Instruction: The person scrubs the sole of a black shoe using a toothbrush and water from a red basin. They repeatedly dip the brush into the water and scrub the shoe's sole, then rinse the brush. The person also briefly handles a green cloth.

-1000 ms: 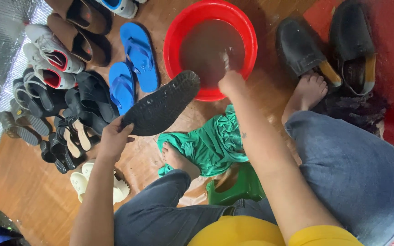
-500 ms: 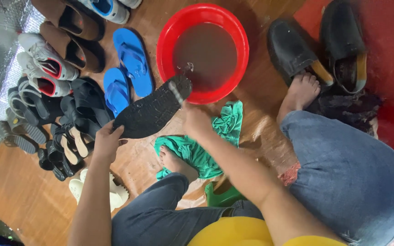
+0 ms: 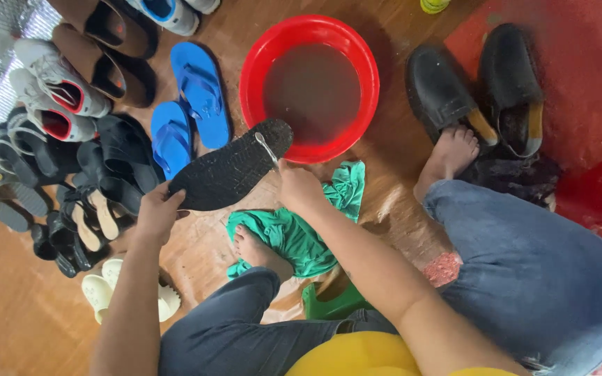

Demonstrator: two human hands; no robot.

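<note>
Denim-clad knees frame the view; a crumpled green cloth (image 3: 294, 233) lies underfoot. The black sole (image 3: 231, 166) (ridged, matte) is gripped at its heel by the left hand (image 3: 156, 212), while the right hand (image 3: 299, 189), lifted out of the red basin (image 3: 263, 63) at twelve o'clock, now pinches a small brush (image 3: 267, 147) against it, so scrubbing appears begun.

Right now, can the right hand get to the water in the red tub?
Probably yes. The right hand hovers beside the red tub, and only the black sole's toe overlaps the near rim; the water is open.
</note>
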